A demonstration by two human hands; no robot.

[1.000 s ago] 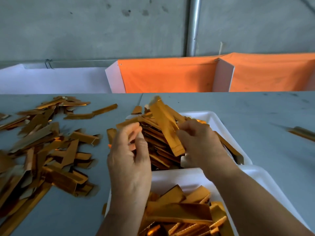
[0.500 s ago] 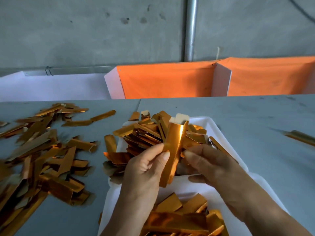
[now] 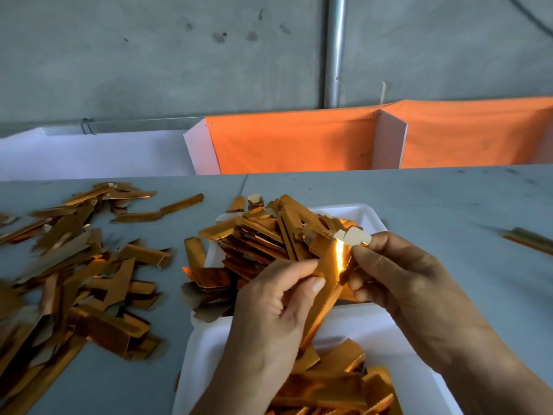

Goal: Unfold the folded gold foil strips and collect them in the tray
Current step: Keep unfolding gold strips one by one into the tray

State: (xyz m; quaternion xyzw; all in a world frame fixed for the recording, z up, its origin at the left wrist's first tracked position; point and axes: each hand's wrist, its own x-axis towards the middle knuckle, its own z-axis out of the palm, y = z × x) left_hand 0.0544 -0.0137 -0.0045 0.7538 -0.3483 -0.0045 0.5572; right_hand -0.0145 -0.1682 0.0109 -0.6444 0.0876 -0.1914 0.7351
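Note:
One gold foil strip (image 3: 329, 283) stands almost upright between both hands, above the gap between two white trays. My left hand (image 3: 278, 307) pinches its left edge with thumb and fingers. My right hand (image 3: 398, 283) grips its right edge near the white top tab. The far tray (image 3: 365, 212) is heaped with gold strips (image 3: 263, 238). The near tray (image 3: 401, 354) holds more strips (image 3: 326, 381), lying flatter.
A large loose heap of gold strips (image 3: 68, 274) covers the grey table on the left. A single strip (image 3: 529, 239) lies far right. Orange cloth panels (image 3: 293, 142) and a white board stand along the table's back edge, below a concrete wall and metal pipe.
The strip came out of the far tray's pile toward me and now stands upright. Both hands hold its edges, and it has spread wider since half a second ago.

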